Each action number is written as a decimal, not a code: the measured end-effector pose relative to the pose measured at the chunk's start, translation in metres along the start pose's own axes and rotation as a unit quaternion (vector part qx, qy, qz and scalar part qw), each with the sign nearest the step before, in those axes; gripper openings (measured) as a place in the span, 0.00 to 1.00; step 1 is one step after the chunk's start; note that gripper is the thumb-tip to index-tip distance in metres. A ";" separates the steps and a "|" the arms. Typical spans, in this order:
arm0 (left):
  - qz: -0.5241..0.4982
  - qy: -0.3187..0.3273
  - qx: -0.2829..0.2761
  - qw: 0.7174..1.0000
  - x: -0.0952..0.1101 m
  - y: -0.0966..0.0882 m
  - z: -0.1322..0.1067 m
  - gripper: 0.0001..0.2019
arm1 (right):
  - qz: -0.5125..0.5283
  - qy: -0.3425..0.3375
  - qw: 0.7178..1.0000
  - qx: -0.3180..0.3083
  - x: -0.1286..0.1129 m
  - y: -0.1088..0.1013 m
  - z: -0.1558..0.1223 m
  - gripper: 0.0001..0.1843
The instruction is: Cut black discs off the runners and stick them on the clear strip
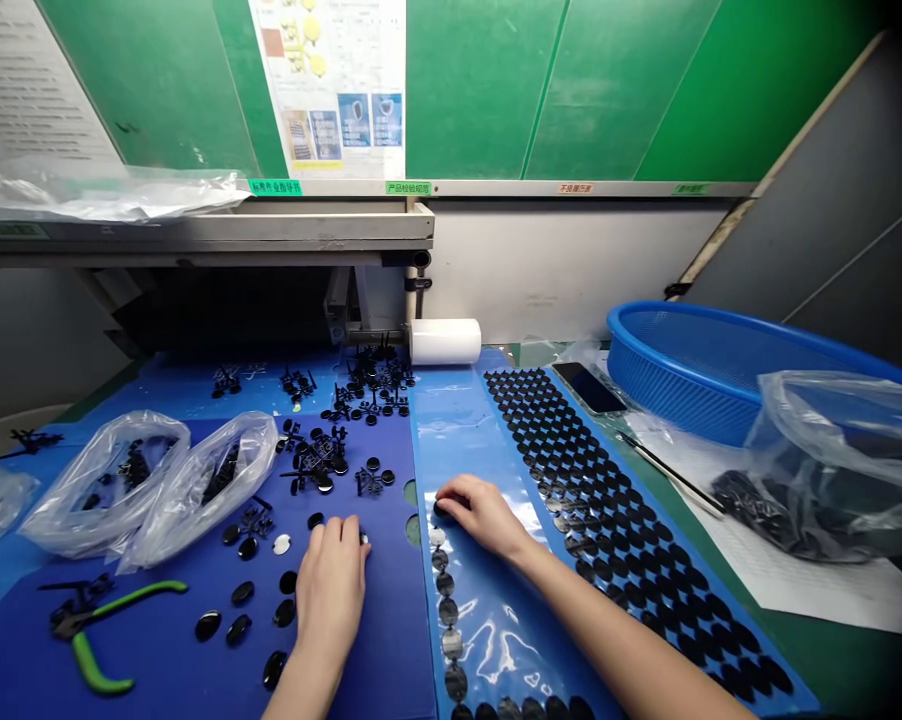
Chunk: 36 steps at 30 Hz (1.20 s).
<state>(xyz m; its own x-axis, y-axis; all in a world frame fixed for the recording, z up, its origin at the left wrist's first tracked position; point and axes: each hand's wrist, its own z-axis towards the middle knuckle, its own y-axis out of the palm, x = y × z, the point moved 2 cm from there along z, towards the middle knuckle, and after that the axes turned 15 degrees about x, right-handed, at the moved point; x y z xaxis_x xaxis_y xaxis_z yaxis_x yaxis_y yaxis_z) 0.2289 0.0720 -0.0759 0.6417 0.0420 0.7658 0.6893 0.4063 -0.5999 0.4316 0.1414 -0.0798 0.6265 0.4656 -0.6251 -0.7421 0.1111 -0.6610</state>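
Note:
My right hand pinches a small round black disc at the top of a column of discs on the shiny film sheet. On the dark blue mat, my left hand has its fingers bent down and closed at a small glossy disc, which is mostly hidden by the fingertips. Loose black discs lie around and left of that hand, some catching the light. Beyond it sits a pile of black moulded sprues with discs attached.
Green-handled cutters lie at the left, near two open plastic bags of black parts. Rows of discs cover a sheet at the right. A phone, a pen, a blue basket and a white roll stand farther back.

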 end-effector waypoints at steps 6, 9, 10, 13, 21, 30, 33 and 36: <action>0.102 0.075 -0.019 0.992 -0.004 0.008 0.007 0.07 | -0.042 -0.030 0.998 -0.031 0.006 0.014 -0.003 0.08; 0.093 0.077 -0.036 0.992 -0.004 0.007 0.010 0.06 | -0.053 -0.038 0.997 -0.038 0.007 0.014 -0.003 0.08; 0.081 0.075 -0.041 0.993 -0.003 0.005 0.011 0.06 | -0.055 -0.040 0.997 -0.040 0.007 0.014 -0.003 0.08; 0.027 0.060 -0.050 0.997 0.003 0.001 0.009 0.07 | -0.063 -0.045 0.996 -0.042 0.007 0.015 -0.003 0.07; -0.159 -0.109 -0.105 0.976 0.018 0.009 -0.017 0.07 | -0.076 -0.049 0.995 -0.032 0.008 0.017 -0.004 0.06; -0.327 -0.286 -0.097 0.895 0.018 0.029 -0.032 0.07 | -0.079 -0.048 0.995 -0.022 0.006 0.019 -0.005 0.06; -0.367 -0.321 -0.091 0.868 0.020 0.031 -0.034 0.08 | -0.073 -0.040 0.996 -0.008 0.003 0.018 -0.005 0.06; -0.404 -0.350 -0.094 0.840 0.024 0.029 -0.035 0.09 | -0.050 -0.029 0.998 0.016 -0.006 0.010 -0.007 0.04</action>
<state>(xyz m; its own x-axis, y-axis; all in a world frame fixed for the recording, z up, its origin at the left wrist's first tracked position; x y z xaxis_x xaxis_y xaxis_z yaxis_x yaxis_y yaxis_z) 0.2761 0.0534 -0.0833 -0.3714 0.3750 0.8494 0.8874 0.4124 0.2060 0.4216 0.1338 -0.0857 0.6832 0.5012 -0.5310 -0.6846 0.1866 -0.7046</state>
